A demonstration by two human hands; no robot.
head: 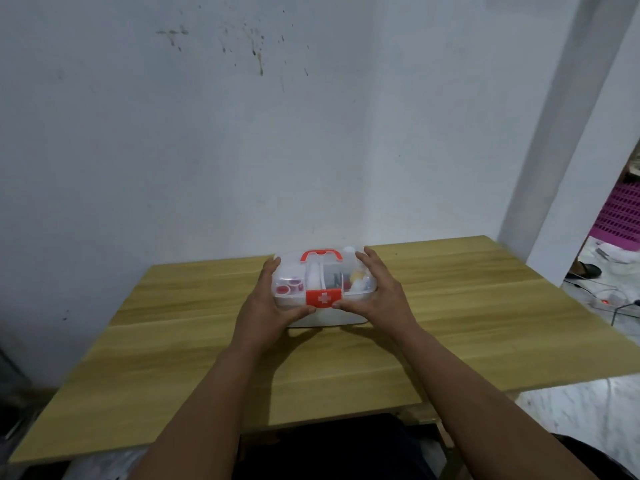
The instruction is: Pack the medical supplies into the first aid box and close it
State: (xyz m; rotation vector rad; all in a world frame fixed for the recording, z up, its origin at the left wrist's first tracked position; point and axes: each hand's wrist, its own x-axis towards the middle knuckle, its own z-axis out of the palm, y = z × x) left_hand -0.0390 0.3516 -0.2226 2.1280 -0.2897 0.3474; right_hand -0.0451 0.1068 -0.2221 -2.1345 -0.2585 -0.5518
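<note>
A white first aid box (341, 318) with a clear lid stands near the far middle of the wooden table (173, 341). Its lid is down, with a red handle (321, 254) on top and a red latch (323, 297) bearing a white cross at the front. Through the lid I see red-capped small items at the left and white and yellow supplies at the right. My left hand (268, 299) grips the box's left side, thumb by the latch. My right hand (375, 292) grips the right side, thumb at the latch's other edge.
A stained white wall rises directly behind the table. To the right, a white pillar (568, 168) stands beside a doorway with a pink mat (620, 216), a sandal and cables on the marble floor. The table's near edge lies just above my lap.
</note>
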